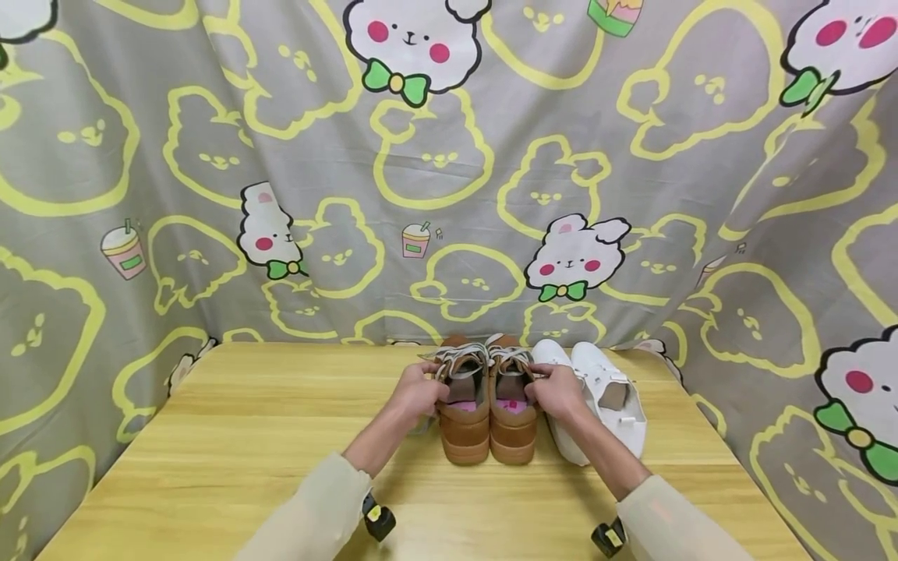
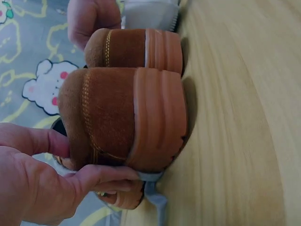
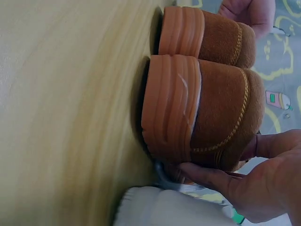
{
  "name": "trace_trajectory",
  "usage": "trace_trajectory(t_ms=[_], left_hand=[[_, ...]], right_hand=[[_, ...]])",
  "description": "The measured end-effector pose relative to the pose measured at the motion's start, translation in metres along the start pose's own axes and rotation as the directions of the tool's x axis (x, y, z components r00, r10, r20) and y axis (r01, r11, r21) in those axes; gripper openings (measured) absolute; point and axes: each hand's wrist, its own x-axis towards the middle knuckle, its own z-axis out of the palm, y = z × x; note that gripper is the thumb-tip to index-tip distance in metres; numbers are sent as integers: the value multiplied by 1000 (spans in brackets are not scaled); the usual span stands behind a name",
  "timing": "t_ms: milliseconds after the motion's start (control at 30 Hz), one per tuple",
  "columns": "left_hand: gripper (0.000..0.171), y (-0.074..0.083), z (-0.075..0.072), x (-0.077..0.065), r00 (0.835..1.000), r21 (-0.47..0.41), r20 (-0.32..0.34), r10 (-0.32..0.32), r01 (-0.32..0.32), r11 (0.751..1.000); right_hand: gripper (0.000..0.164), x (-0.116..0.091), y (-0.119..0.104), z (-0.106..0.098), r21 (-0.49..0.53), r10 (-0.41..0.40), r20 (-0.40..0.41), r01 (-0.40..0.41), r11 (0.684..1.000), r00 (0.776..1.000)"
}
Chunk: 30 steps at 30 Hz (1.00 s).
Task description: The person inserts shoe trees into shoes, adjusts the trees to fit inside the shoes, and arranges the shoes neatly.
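Note:
A pair of brown suede shoes with tan rubber soles stands side by side at the back of the table, heels toward me. My left hand (image 1: 415,389) pinches the outer side of the left brown shoe (image 1: 465,436), thumb inside the collar and fingers outside. My right hand (image 1: 559,391) grips the right brown shoe (image 1: 513,438) the same way in mirror image. The right wrist view shows the right shoe's heel (image 3: 221,103) upright and close over the wood. Grey laces (image 1: 459,353) lie across the fronts, and pink insoles show inside.
Right of the brown pair stand two white shoes (image 1: 617,401), the nearer one partly behind my right forearm. A grey-blue piece (image 2: 155,200) shows beside the left shoe. The wooden table (image 1: 281,421) meets a patterned curtain (image 1: 435,234) at its back edge.

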Motion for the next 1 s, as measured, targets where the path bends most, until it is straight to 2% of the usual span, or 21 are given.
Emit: trace_trajectory(t_ms=[200, 433, 533, 667, 833, 1000], left_hand=[[70, -1, 0, 8, 1000, 18, 13, 5, -6, 1000], [70, -2, 2, 16, 997, 30, 72, -2, 0, 1000], [69, -3, 2, 17, 996, 75, 85, 7, -14, 997], [69, -6, 1, 17, 998, 150, 64, 15, -24, 988], [70, -11, 0, 17, 997, 195, 60, 43, -54, 979], [70, -9, -5, 13, 997, 264, 68, 39, -56, 963]], right_hand=[[64, 11, 7, 2, 26, 11, -18, -10, 1000, 1000], [60, 13, 12, -5, -56, -80, 53, 83, 995, 995], [61, 11, 17, -10, -76, -76, 80, 82, 994, 994], [65, 9, 20, -12, -96, -88, 106, 98, 991, 990], [65, 8, 21, -10, -163, -137, 84, 149, 975, 987], [64, 8, 22, -7, -162, -126, 81, 138, 977, 989]])
